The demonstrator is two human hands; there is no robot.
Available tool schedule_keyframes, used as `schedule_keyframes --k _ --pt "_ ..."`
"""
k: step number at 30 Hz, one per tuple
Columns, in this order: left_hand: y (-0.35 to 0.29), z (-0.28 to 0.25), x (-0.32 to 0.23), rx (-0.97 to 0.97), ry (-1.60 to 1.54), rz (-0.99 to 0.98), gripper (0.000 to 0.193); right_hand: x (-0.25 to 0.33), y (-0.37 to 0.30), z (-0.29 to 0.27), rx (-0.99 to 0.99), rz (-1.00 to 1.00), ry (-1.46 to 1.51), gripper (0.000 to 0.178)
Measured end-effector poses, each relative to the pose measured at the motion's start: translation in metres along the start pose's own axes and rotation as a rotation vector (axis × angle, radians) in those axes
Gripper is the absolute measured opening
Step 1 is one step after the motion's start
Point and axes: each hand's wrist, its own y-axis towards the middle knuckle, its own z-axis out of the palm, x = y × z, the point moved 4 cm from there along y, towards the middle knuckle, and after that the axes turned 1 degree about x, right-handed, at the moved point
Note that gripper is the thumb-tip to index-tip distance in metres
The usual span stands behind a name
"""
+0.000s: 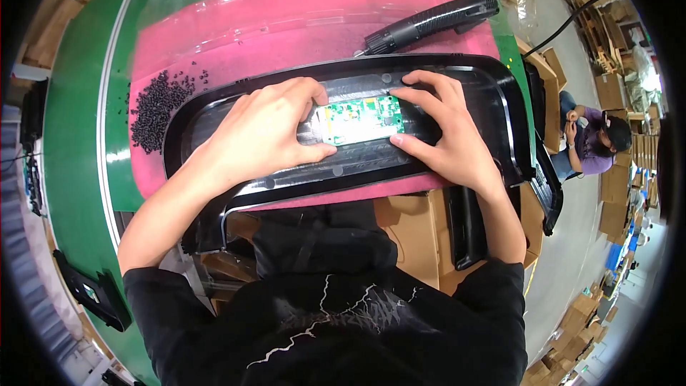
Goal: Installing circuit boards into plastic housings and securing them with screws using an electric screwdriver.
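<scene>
A green circuit board (pixel 363 120), bright with glare over its middle, lies at the centre of a long black plastic housing (pixel 493 111). My left hand (pixel 264 129) is at the board's left end, its thumb near the lower corner and its bent fingers at the upper one. At the right end, my right hand (pixel 454 129) has its index fingertip by the top corner and its thumb by the bottom corner. Between them the two hands hold the board by its ends. Whether the board rests fully on the housing's floor cannot be made out.
A pile of small black screws (pixel 158 111) lies on the pink mat (pixel 236 25), left of the housing. Behind it lies a black electric screwdriver (pixel 429 23) with its cable. Cardboard boxes (pixel 411 232) stand below the table edge. A person (pixel 597 139) sits far right.
</scene>
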Motion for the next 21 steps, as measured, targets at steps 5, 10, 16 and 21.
schedule_keyframes --k 5,10,16,21 --pt "0.001 0.005 0.007 -0.028 -0.008 0.039 0.047 -0.002 0.0 0.006 -0.008 0.035 0.007 0.047" --pt "0.006 0.003 0.01 -0.015 -0.018 0.033 0.047 -0.001 0.005 0.005 0.0 0.039 -0.016 0.046" --pt "-0.004 -0.006 0.017 -0.023 0.023 0.1 0.054 0.016 0.014 0.004 0.017 0.038 -0.073 0.052" --pt "-0.035 -0.049 0.017 -0.181 -0.096 0.208 0.066 0.026 0.018 0.007 -0.111 0.088 0.202 0.076"
